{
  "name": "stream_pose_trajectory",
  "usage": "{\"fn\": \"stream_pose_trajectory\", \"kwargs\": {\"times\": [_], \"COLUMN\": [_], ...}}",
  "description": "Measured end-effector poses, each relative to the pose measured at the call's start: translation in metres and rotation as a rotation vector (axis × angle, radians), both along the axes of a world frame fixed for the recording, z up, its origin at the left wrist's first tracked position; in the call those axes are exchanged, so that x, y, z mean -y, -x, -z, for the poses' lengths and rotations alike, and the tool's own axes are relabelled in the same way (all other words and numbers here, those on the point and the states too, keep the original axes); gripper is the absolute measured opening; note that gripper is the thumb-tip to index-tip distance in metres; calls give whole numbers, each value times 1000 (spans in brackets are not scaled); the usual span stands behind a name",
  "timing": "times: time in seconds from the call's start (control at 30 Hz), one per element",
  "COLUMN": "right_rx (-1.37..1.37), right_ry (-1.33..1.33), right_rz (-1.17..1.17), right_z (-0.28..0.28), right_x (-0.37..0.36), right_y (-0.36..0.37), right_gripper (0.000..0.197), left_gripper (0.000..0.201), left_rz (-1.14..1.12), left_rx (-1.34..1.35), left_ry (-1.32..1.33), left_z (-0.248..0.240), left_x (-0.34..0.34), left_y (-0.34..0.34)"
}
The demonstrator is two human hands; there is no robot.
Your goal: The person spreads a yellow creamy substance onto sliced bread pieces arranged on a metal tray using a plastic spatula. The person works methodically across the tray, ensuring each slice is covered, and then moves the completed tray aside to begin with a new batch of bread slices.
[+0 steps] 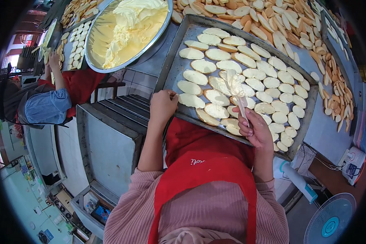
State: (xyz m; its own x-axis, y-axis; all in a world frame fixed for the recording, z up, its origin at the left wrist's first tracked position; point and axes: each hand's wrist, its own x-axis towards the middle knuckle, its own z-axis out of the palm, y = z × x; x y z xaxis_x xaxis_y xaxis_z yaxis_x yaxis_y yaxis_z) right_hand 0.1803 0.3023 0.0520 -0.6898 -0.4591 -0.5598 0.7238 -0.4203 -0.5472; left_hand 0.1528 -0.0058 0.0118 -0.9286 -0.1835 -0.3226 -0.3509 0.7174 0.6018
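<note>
My right hand (256,128) is closed round the handle of a spatula (242,106), its blade smeared with pale cream and held over the middle of a metal tray (311,101). Oval bread slices (254,84), many coated in pale cream, lie in rows on this tray. At the tray's left front corner, my left hand (163,107) has its fingers curled together beside a coated slice (192,100). What those fingers grip, if anything, is hidden. Beyond the tray's left side stands a large metal bowl (94,67) with yellow cream (136,30) inside.
Loose bread slices (268,24) are heaped behind and right of the tray. A co-worker (46,103) in a red apron works at the far left by another tray (84,61). Empty metal trays (110,142) stand below on the left; a fan (331,223) is lower right.
</note>
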Motion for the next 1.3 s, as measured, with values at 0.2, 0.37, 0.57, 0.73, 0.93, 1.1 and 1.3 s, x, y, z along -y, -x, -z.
{"fn": "stream_pose_trajectory", "kwargs": {"times": [0.2,0.37,0.57,0.73,0.93,1.1,1.3], "right_rx": [6,2,5,20,12,31,56], "right_ry": [22,27,4,12,36,25,2], "right_rz": [-13,-8,10,21,88,129,177], "right_z": [1,1,3,-3,0,0,-1], "right_x": [2,2,0,-4,-23,-43,-53], "right_y": [1,0,0,2,4,1,-5], "right_gripper": [39,39,41,42,41,40,39], "left_gripper": [22,25,26,24,22,25,34], "left_rz": [-46,9,-25,-29,187,464,482], "left_rx": [0,-48,-122,-300,-705,-722,-546], "left_ry": [-33,151,243,164,-7,129,74], "left_z": [1,-4,-26,-58,-50,-2,38], "left_x": [-2,-2,0,-18,-60,-103,-154], "left_y": [-1,-3,-3,30,160,280,363]}}
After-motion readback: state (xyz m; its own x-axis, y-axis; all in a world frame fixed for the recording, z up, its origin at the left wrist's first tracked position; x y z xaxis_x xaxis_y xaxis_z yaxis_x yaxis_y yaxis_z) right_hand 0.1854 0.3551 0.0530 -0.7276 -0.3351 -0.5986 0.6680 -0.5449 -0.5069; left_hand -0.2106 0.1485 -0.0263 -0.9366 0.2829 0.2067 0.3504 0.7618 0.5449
